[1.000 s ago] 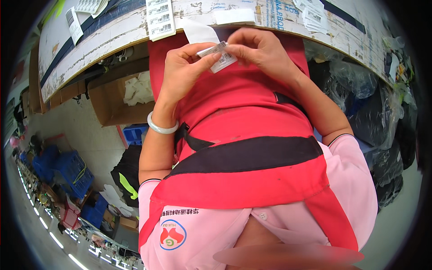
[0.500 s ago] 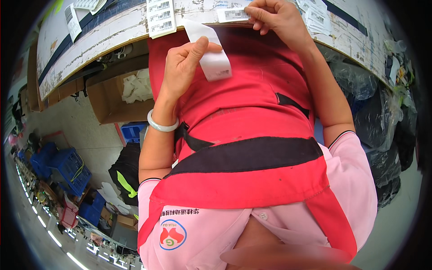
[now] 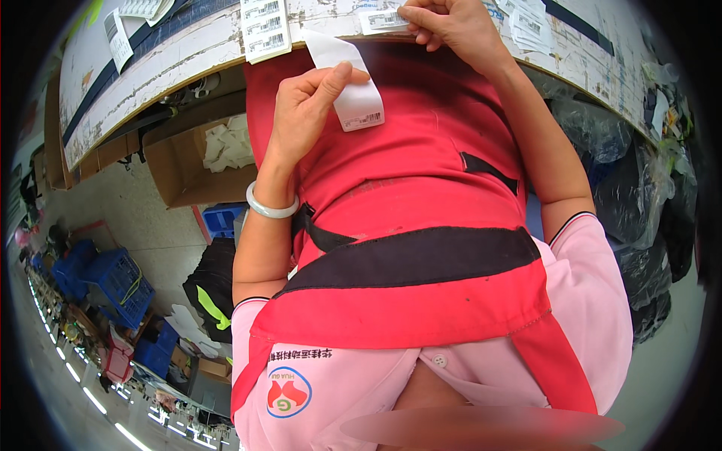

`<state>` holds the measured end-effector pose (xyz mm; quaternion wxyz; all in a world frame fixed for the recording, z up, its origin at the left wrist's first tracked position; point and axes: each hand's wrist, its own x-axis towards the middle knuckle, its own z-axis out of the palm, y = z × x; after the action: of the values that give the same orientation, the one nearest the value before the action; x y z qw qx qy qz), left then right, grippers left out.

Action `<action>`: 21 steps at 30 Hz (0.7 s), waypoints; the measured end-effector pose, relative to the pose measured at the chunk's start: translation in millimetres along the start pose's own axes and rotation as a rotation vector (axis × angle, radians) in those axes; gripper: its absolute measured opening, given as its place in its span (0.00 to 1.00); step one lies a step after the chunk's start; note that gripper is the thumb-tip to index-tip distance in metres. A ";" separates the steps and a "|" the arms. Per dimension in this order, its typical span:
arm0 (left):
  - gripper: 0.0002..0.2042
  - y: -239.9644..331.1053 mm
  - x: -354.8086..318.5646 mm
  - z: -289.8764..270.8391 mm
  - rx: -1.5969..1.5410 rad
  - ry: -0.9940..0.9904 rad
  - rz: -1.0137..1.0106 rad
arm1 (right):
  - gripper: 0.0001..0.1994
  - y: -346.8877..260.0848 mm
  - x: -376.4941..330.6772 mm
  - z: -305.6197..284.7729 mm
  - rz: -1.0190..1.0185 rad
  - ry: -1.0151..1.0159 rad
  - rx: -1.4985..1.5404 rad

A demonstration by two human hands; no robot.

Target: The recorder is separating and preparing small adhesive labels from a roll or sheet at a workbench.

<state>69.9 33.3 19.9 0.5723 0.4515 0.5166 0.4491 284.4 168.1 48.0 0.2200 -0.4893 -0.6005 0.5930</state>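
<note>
My left hand is closed on a strip of white label paper, thumb on top, just off the table's front edge. The strip hangs over my red apron, with a printed barcode at its lower end. At the table's edge, my right hand pinches the right end of a small white barcode label, thumb against index finger. This label lies on or very close to the tabletop; which of the two I cannot tell. Left of it lies a stack of barcode label sheets.
The worn white table has more labels piled at right and a label strip at left. Below stands a cardboard box with crumpled paper. Blue crates are at left, dark plastic bags at right.
My right hand and the small label have shifted slightly left. The hanging end of the strip in my left hand has swung up a little, and its barcode now shows sharply.
</note>
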 end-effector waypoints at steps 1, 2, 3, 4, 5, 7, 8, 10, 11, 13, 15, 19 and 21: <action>0.18 -0.5 0.1 0.1 0.000 0.000 0.000 | 0.08 -0.5 -0.2 0.1 0.000 0.000 0.000; 0.18 -0.9 0.1 0.4 -0.008 -0.002 -0.006 | 0.08 -1.3 -0.5 0.1 -0.006 0.001 -0.006; 0.18 -1.4 0.1 0.5 -0.016 -0.004 -0.012 | 0.08 -2.1 -0.5 0.2 -0.011 0.001 -0.011; 0.18 -1.8 0.1 0.7 -0.016 -0.004 -0.012 | 0.08 -3.5 -0.9 0.6 -0.011 0.001 -0.012; 0.18 -2.2 0.0 1.1 -0.025 -0.001 -0.008 | 0.08 -5.3 -1.6 1.3 -0.010 0.006 -0.032; 0.18 -1.9 0.1 2.4 -0.033 0.000 -0.006 | 0.08 -6.4 -1.9 2.1 -0.008 0.012 -0.052; 0.18 -0.8 0.0 3.0 -0.040 0.004 -0.007 | 0.08 -6.6 -1.7 2.7 -0.008 0.016 -0.051; 0.18 -0.8 -0.2 3.0 -0.047 0.007 -0.009 | 0.07 -6.8 -1.6 3.8 -0.008 0.019 -0.050; 0.18 -1.7 0.0 1.7 -0.042 -0.001 -0.014 | 0.07 -6.9 -1.5 4.4 -0.013 0.020 -0.057; 0.18 -3.1 0.6 1.3 -0.037 -0.011 -0.018 | 0.07 -6.7 -1.7 5.6 -0.017 0.023 -0.064; 0.17 -4.0 1.2 1.8 -0.038 -0.014 -0.019 | 0.07 -5.7 -1.6 7.8 -0.036 0.040 -0.098; 0.17 -2.4 0.7 3.6 -0.054 -0.012 -0.041 | 0.07 -11.3 -3.9 6.8 -0.044 0.042 -0.170; 0.18 0.8 0.8 6.6 -0.063 0.003 -0.022 | 0.07 -10.0 -6.3 3.3 -0.043 0.029 -0.097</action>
<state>76.5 33.9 20.9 0.5905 0.4265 0.5081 0.4596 281.1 162.9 58.6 0.2174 -0.4948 -0.6358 0.5510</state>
